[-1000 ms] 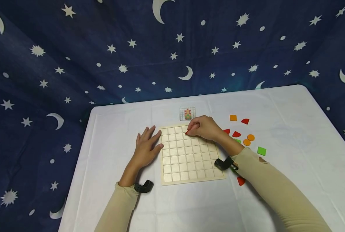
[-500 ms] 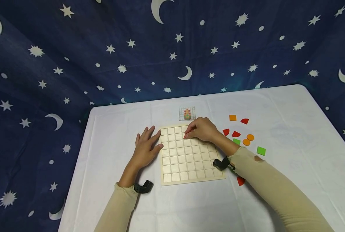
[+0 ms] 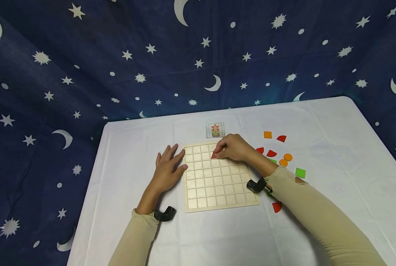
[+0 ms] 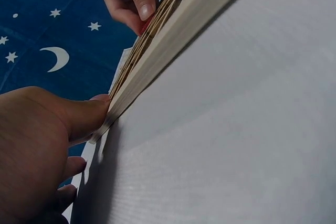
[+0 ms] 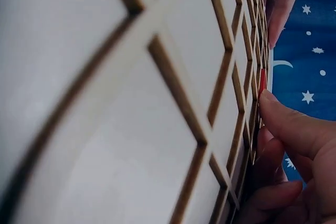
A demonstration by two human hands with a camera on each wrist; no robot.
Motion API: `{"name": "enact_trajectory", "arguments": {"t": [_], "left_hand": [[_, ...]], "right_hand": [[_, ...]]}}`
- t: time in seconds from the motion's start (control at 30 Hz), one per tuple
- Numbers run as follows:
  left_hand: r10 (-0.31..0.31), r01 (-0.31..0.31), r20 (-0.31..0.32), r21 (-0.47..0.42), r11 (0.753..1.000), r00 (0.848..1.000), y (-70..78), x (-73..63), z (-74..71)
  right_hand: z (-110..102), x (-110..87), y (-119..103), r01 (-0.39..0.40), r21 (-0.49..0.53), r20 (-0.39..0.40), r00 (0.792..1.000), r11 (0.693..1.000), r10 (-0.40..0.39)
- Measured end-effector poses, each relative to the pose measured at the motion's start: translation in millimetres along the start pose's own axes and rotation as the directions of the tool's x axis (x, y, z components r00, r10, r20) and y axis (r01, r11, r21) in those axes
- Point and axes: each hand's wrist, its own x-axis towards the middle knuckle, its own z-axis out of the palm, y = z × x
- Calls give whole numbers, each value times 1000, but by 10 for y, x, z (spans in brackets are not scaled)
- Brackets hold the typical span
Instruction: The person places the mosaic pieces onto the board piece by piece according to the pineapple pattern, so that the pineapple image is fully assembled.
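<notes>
A pale wooden board (image 3: 204, 183) with a grid of square cells lies on the white table. In the head view my right hand (image 3: 234, 148) is over its upper part, thumb and fingers pinching a red quarter-circle tile (image 3: 213, 156) low at a cell near the top. The right wrist view shows the red tile (image 5: 262, 81) at the thumb tip, right at the grid. My left hand (image 3: 167, 170) lies with spread fingers along the board's left edge; its thumb and index fingertip are at that edge. In the left wrist view the left thumb (image 4: 86, 119) rests against the rim.
Right of the board lie several loose tiles: an orange square (image 3: 267, 135), red quarter-circles (image 3: 281, 138), orange circles (image 3: 287, 157) and a green square (image 3: 300, 173). Some sit partly behind the right forearm. A small pattern card (image 3: 215, 130) lies beyond the board. A starry curtain (image 3: 171, 55) hangs behind the table.
My right hand has shifted slightly toward me, bringing the red tile from near the top row down to the cell below and turning it a little. My left hand has stayed put.
</notes>
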Motion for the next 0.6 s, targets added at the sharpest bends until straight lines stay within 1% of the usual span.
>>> {"name": "enact_trajectory", "arguments": {"t": [0.2, 0.4, 0.5, 0.6], "left_hand": [[0, 0, -2, 0, 1000, 1000, -3, -2, -2], [-10, 10, -2, 8, 1000, 1000, 0, 2, -6], [-11, 11, -1, 8, 1000, 1000, -2, 4, -4], [-6, 6, -2, 9, 1000, 1000, -4, 7, 2]], "right_hand": [[-4, -4, -10, -16, -12, -8, 1000, 1000, 16], [-46, -48, 4, -9, 2, 16, 1000, 1000, 9], [-90, -84, 48, -18, 49, 38, 999, 999, 16], [-163, -134, 105, -55, 115, 51, 997, 992, 50]]}}
